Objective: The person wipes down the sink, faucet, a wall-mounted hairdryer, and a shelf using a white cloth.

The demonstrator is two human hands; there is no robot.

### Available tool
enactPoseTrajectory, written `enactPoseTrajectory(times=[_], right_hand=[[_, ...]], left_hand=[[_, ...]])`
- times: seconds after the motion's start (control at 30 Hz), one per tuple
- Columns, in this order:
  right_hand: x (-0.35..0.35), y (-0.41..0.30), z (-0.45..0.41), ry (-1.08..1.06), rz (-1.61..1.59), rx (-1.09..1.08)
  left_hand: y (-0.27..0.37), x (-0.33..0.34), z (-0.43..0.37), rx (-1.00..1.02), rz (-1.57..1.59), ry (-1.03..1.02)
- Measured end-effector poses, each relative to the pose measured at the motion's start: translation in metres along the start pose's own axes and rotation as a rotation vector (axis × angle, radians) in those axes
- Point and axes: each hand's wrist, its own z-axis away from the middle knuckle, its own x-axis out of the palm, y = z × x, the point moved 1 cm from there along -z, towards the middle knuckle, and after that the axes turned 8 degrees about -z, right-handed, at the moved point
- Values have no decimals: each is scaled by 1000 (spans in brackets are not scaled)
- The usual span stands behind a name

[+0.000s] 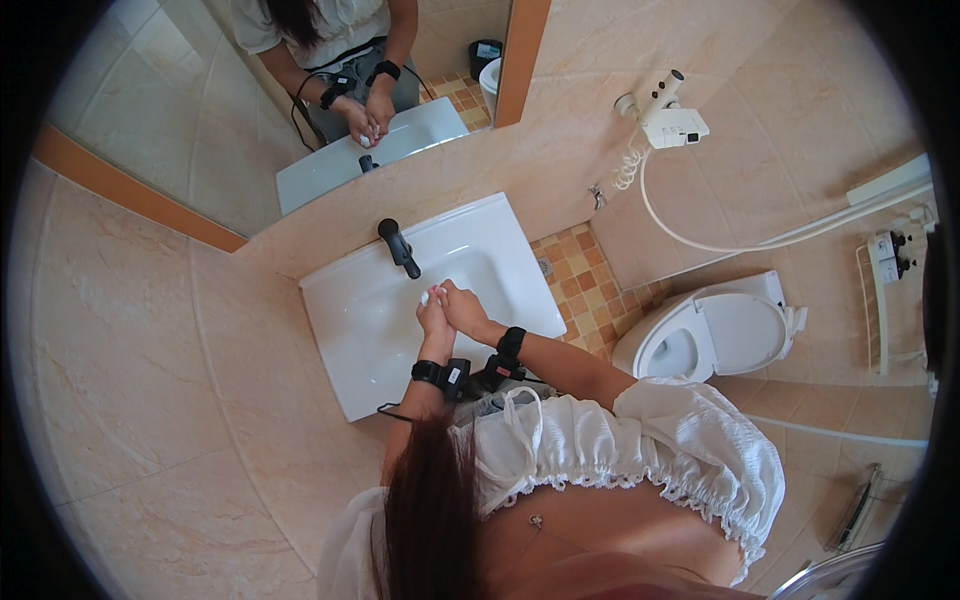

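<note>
Over the white washbasin (360,352), my left hand (435,316) and my right hand (465,310) are pressed together with curled fingers. Small white material (425,298) shows at the fingertips and between the hands; whether it is cloth, soap or foam I cannot tell. My palms are hidden. Just beyond my fingers stands a black faucet (399,247), not touched by either hand; no water stream is visible. Each wrist wears a black strap with a small black box. The mirror (247,90) reflects the joined hands, the basin and the faucet.
A toilet (675,341) with its lid up stands right of the basin, on a tiled floor (585,281). A wall-mounted white device (675,127) with a coiled cord hangs above it, and a pale hose (675,236) curves rightward. Black cables run from the wrist boxes. Long hair hangs near my left forearm.
</note>
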Motion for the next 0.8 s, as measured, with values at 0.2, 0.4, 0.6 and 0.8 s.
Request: enactPoseTrajectory(times=[0.2, 0.4, 0.6, 0.8], right_hand=[[1, 1, 2, -17, 23, -13], [2, 2, 3, 26, -34, -29], [-10, 20, -1, 59, -84, -9], [-34, 47, -13, 64, -119, 29]], left_hand=[[-1, -3, 1, -32, -10, 28], [2, -7, -1, -60, -28, -6], [11, -20, -13, -77, 91, -197], [18, -31, -11, -89, 120, -193]])
